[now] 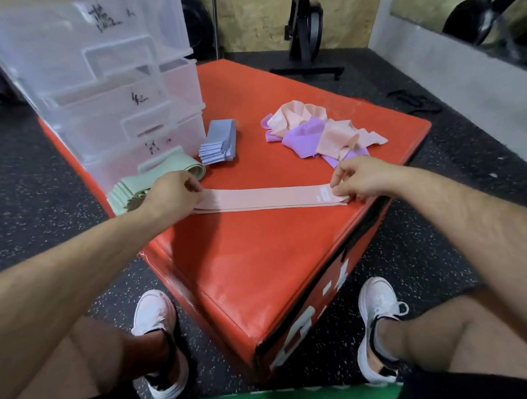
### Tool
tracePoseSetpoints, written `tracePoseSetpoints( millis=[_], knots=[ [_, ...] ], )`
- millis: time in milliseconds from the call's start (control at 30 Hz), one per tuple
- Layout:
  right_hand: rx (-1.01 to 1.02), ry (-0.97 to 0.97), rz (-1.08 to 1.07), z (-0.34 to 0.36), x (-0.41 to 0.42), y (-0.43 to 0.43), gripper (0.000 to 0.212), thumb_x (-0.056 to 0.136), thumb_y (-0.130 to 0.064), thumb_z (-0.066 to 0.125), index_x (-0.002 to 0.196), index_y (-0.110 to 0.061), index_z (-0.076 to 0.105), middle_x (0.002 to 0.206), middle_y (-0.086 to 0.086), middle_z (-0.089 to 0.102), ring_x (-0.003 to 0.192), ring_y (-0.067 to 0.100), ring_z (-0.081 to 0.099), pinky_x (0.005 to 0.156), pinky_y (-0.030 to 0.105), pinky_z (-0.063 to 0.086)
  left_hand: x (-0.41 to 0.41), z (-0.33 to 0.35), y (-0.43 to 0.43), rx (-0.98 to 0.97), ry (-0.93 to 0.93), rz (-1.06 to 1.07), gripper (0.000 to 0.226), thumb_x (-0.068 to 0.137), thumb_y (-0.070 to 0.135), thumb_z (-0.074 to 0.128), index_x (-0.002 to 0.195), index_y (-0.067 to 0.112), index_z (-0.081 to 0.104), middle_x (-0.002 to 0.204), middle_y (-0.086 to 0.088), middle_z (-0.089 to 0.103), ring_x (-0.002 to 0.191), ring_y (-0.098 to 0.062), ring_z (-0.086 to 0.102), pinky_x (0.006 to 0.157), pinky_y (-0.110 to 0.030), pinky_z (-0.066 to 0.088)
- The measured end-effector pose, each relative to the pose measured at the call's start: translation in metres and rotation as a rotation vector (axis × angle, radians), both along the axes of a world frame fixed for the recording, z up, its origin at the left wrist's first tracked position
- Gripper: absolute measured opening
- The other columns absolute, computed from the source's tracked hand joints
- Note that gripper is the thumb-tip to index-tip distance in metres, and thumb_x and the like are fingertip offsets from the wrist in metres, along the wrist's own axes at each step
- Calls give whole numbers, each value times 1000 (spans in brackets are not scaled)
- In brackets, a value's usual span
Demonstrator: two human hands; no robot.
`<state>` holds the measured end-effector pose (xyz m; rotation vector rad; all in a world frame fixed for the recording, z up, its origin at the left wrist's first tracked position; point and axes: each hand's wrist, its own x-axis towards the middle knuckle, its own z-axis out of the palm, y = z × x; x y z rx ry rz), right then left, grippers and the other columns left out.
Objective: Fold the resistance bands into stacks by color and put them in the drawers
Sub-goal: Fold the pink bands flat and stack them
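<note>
Peach bands (265, 198) are laid flat as 1 long layered strip near the front edge of the red box (260, 261). The layers could be knocked out of line from here: if 1 end is pulled harder than the other, the top band is likely to be skewed or slid off those beneath. The right end lies close to the box's edge, so it could also be dragged over the side.

The strip is spanned between the 2 hands. Its left end is pinched by the left hand (170, 191), whose fingers are curled down onto it. Its right end, where a pale label (325, 193) is seen, is pinched by the right hand (359, 178).

Just behind the left hand, a green stack (138, 185) is set against the drawers (110, 85), with a blue stack (218, 142) beside it. A loose pile (313, 131) of peach and purple bands is left unsorted behind the right hand.
</note>
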<state>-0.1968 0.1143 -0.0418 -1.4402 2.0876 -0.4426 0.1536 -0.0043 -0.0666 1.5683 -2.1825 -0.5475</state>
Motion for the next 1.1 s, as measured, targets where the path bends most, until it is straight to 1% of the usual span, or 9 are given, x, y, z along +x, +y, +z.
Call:
tracePoseSetpoints(
  millis=[167, 267, 433, 533, 633, 833, 967, 1033, 1100],
  knots=[
    [11, 21, 20, -1, 0, 1, 9, 84, -11, 74, 91, -16, 71, 75, 1, 70, 58, 14, 63, 58, 30, 52, 7, -8, -3, -35, -36, -71, 15, 80, 13, 74, 75, 25, 67, 84, -3, 65, 77, -21, 60, 72, -28, 46],
    [23, 66, 46, -1, 0, 1, 8, 83, -16, 75, 89, -21, 72, 71, -3, 70, 56, 12, 59, 54, 26, 48, 8, -14, -2, -119, -83, -142, 9, 81, 10, 73, 80, 19, 70, 96, -6, 52, 84, -20, 54, 82, -26, 43],
    [18, 133, 80, 0, 0, 2, 8, 83, -20, 74, 84, -27, 72, 66, -9, 67, 57, 11, 57, 54, 26, 43, 5, -8, 0, -144, -190, -192, 8, 80, 9, 67, 79, 17, 69, 88, -3, 55, 87, -28, 59, 78, -30, 45],
    [-9, 165, 84, 7, -1, 2, 3, 83, -28, 75, 85, -30, 73, 77, -11, 66, 67, 10, 58, 59, 25, 42, -1, -3, 1, -195, -287, -156, 10, 81, 13, 60, 81, 17, 70, 96, -10, 54, 95, -33, 52, 87, -42, 48],
    [-163, 177, -7, 16, -13, -1, 5, 87, -34, 71, 88, -30, 74, 88, -8, 66, 79, 11, 60, 67, 26, 45, -20, -1, 0, -295, -276, -166, 9, 80, 13, 58, 76, 14, 66, 90, -11, 53, 89, -37, 52, 82, -49, 50],
    [-284, 209, -94, 6, -43, -17, 25, 88, -18, 60, 85, -40, 69, 109, -1, 67, 93, 16, 61, 86, 28, 48, -101, 17, -7, -342, -82, -350, 8, 80, 18, 62, 81, 15, 69, 88, -10, 60, 87, -35, 59, 81, -45, 51],
    [-297, 333, -131, 3, -43, -39, 29, 93, -16, 54, 103, -35, 74, 143, 4, 41, 127, 31, 39, 112, 37, 31, -150, 21, -14, -297, -8, -452, 16, 78, 25, 56, 86, 22, 69, 93, -3, 63, 91, -32, 59, 83, -44, 50],
    [-237, 387, -117, 2, -43, -51, 34, 95, -16, 50, 111, -33, 73, 153, -1, 34, 133, 33, 30, 114, 35, 26, -168, 21, -14, -268, 32, -476, 20, 80, 24, 57, 94, 23, 71, 99, -3, 63, 98, -31, 58, 86, -44, 50],
    [-167, 431, -90, 0, -45, -59, 36, 95, -18, 48, 122, -29, 69, 146, -1, 46, 129, 31, 33, 111, 34, 31, -182, 19, -15, -237, 47, -479, 21, 85, 18, 59, 102, 18, 71, 106, -5, 62, 106, -28, 55, 89, -41, 48]
  ],
)
